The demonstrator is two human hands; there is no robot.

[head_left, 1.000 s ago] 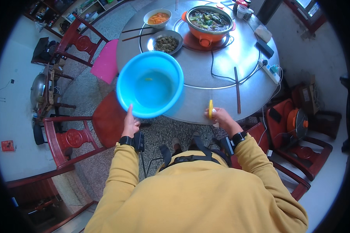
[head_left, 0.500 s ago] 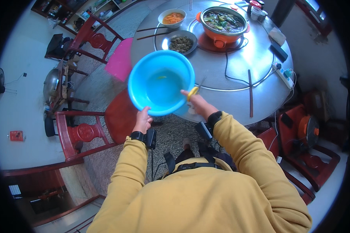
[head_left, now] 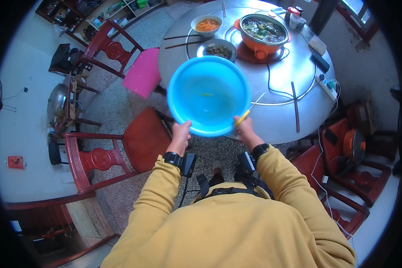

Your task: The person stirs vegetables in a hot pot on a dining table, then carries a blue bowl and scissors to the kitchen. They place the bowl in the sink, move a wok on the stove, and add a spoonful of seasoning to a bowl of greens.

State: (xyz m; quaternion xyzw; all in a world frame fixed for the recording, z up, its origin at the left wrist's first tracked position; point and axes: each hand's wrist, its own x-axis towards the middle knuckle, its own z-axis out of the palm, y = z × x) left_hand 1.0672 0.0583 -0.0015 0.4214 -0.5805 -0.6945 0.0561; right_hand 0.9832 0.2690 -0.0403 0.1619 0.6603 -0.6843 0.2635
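Note:
Held in front of me is a blue plastic basin (head_left: pixel 196 123) with a small yellow-green scrap (head_left: pixel 206 94) at its bottom. My left hand (head_left: pixel 181 136) grips the near-left rim, thumb on top and fingers beneath. At the near-right rim my right hand (head_left: pixel 245 128) holds the basin together with a pair of yellow-handled scissors (head_left: pixel 242 118). The scissors' blades stick out to the upper right, over the table. Fingers of both hands are partly hidden behind the basin's wall.
The round metal table (head_left: pixel 272 118) bears an orange pot (head_left: pixel 260 46) of greens, a bowl (head_left: pixel 206 26) of orange food, a plate (head_left: pixel 216 48), chopsticks (head_left: pixel 295 107) and a power strip (head_left: pixel 329 88). A red chair (head_left: pixel 145 138) and a pink-seated chair (head_left: pixel 143 71) stand left.
The basin has moved right with both my hands on its rim. The scissors in my right hand have swung, their blades pointing further to the upper right.

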